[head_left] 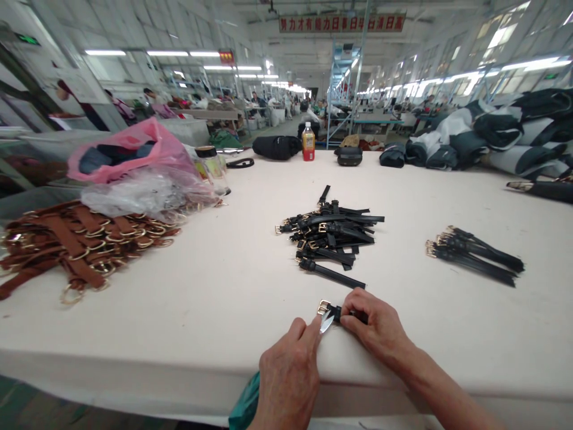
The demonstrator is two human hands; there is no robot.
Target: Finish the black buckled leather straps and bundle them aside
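Observation:
Near the table's front edge, my right hand (378, 325) pinches a short black buckle strap (333, 313), its gold-coloured buckle pointing left. My left hand (289, 364) is closed around a pair of thread snips (327, 322); their bright pointed blades lie against the strap just beside the buckle. The snips' handles are hidden in my palm, and my right fingers cover the strap's other end. Beyond my hands lies a loose heap of black buckle straps (333, 230). A smaller bundle of the same straps (477, 254) is over on the right.
Brown straps with gold rings (85, 245) are piled at left, under a pink plastic bag (134, 149). Along the far side of the pale table (224, 286) stand a drink bottle (308, 142) and black pouches (277, 147). Dark rolled pieces (496, 131) are stacked at back right.

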